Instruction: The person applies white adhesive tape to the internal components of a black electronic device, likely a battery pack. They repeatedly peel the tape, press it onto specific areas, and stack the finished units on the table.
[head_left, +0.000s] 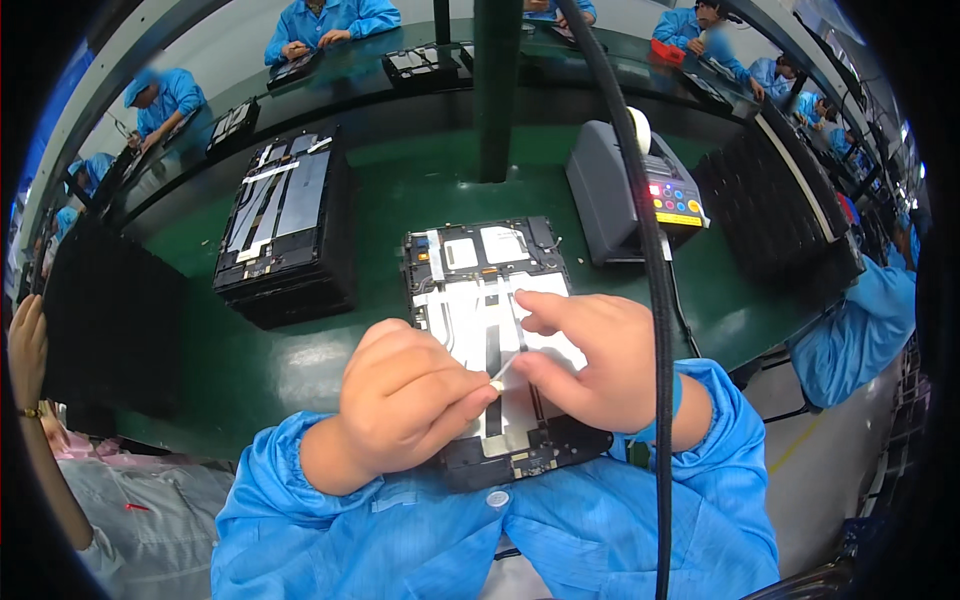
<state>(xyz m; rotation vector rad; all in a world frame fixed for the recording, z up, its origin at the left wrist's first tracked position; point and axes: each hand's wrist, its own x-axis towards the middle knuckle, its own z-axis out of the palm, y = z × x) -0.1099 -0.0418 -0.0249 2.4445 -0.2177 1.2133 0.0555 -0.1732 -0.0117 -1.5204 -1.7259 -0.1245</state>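
Note:
An opened flat electronic device, like a tablet with its inside showing, lies on the table edge in front of me. Silver-white panels, dark strips and a black frame with small circuit parts make up its inside. Above its lower half, my left hand is closed, thumb and forefinger pinching a short whitish strip, perhaps tape. My right hand hovers over the right side, thumb and forefinger spread apart. Its thumb tip is close to the strip's upper end; I cannot tell whether they touch.
A stack of similar devices stands at left on the green table. A grey tape dispenser sits at right, before a black stack. A black cable hangs in front; a green post rises behind. Co-workers sit around.

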